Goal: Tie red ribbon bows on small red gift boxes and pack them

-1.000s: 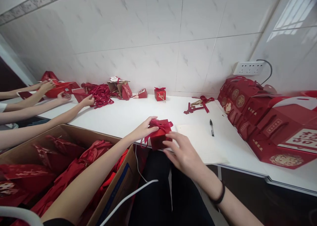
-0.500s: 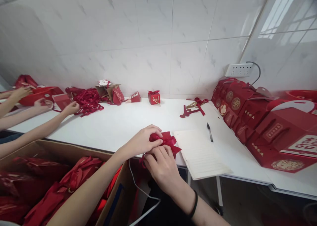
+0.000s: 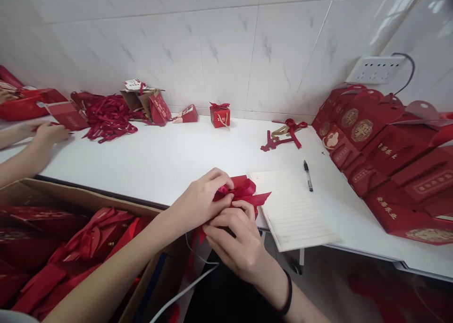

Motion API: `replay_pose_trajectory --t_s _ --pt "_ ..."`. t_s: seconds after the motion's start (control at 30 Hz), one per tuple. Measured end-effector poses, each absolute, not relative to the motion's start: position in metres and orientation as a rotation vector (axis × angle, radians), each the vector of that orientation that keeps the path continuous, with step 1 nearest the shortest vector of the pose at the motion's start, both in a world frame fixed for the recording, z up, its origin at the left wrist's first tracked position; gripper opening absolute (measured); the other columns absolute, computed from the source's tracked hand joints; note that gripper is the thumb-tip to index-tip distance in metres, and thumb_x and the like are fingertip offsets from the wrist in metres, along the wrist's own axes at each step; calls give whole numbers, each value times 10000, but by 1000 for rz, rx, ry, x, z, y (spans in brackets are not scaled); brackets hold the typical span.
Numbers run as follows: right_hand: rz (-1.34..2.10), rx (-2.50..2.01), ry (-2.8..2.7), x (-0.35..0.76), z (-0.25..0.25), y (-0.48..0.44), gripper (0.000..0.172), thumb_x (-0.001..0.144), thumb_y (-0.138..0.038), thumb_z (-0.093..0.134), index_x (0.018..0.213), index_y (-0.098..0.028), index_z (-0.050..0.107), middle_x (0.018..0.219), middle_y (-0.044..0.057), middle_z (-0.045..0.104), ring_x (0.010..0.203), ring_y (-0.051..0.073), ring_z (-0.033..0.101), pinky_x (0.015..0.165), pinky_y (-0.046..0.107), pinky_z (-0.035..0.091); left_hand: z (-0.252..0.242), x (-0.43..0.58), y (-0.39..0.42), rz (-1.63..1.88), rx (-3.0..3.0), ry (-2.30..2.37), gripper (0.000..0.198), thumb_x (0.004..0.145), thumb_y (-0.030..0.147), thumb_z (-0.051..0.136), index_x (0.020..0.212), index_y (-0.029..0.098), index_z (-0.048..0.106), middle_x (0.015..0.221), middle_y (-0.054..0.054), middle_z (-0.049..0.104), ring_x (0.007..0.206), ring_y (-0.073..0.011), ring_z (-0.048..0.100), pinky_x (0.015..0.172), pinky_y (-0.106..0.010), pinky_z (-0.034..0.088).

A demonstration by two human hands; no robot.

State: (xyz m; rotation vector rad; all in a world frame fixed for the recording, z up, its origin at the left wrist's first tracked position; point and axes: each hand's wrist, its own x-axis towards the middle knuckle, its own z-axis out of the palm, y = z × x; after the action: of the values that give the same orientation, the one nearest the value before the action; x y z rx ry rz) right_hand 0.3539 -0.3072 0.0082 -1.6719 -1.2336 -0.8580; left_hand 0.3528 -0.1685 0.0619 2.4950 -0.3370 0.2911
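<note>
At the table's front edge, both my hands are closed on a red ribbon tied in a bow over a small red box. My left hand pinches the ribbon near the knot, thumb and fingers pressed together. Just below and to the right, my right hand curls its fingers at the bow's lower side. A loose pointed tail sticks out to the right. Most of the box is hidden under my hands and the bow.
A lined notebook and a pen lie to the right, before stacked red gift boxes. Behind stand a small bowed box and a ribbon heap. A carton of red packages is at left, near a co-worker's hands.
The view has tilted down and shifted slightly. My hands stay on the ribbon, and the bow loop looks fuller. At left, the co-worker's hands have come lower, away from the ribbon heap.
</note>
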Motion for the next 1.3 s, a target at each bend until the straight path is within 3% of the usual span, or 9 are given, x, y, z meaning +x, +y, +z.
replay_pose_trajectory --t_s 0.27,0.37,0.5,0.57,0.7,0.8,1.07,1.3 --pt "-728 -1574 -1294 353 8 -313 97 884 -135 550 847 -185 624 733 -11 610 683 107 574 845 379 402 57 356 -168 303 2466 -327 80 831 200 495 815 205 572 992 0 579 861 -124 580 783 -257 473" --pt "-667 -1573 -1352 355 14 -326 69 886 -185 560 909 -163 621 791 25 610 767 149 585 837 385 421 58 357 -167 280 2446 -323 72 832 214 504 799 200 566 1001 -2 578 868 -127 578 796 -270 472" --pt "-724 -1646 -973 369 22 -353 253 892 -335 495 1077 -169 541 961 92 559 917 235 537 771 395 446 60 358 -166 253 2436 -309 126 833 253 507 727 186 522 1003 -17 570 861 -143 582 804 -307 473" --pt "-617 -1821 -743 379 23 -362 322 874 -388 505 1112 -171 504 979 91 546 891 229 523 742 371 440 60 358 -165 235 2428 -302 145 831 267 512 711 184 506 1003 -16 561 852 -144 582 792 -309 473" --pt "-145 -1956 -548 387 23 -363 264 876 -437 493 846 -179 534 724 17 537 669 163 493 623 284 405 59 357 -165 222 2396 -345 78 838 250 499 799 199 544 1015 -7 546 848 -129 575 806 -297 468" --pt "39 -1854 -475 383 23 -359 312 871 -420 482 672 -179 492 624 -4 486 592 135 434 554 248 359 57 356 -166 241 2391 -358 82 842 240 495 798 200 552 1022 -5 541 844 -121 570 801 -284 464" --pt "111 -1617 -394 377 20 -354 285 832 -325 516 600 -178 440 572 -27 400 546 109 353 516 230 302 56 355 -172 293 2390 -271 123 829 223 503 713 181 513 981 -8 548 775 -112 571 731 -281 474" --pt "172 -1278 -392 377 0 -362 258 829 -283 541 606 -181 461 637 -5 410 633 140 394 601 267 345 56 357 -171 254 2391 -216 152 825 254 514 693 179 513 1009 -11 553 807 -125 578 759 -301 469"
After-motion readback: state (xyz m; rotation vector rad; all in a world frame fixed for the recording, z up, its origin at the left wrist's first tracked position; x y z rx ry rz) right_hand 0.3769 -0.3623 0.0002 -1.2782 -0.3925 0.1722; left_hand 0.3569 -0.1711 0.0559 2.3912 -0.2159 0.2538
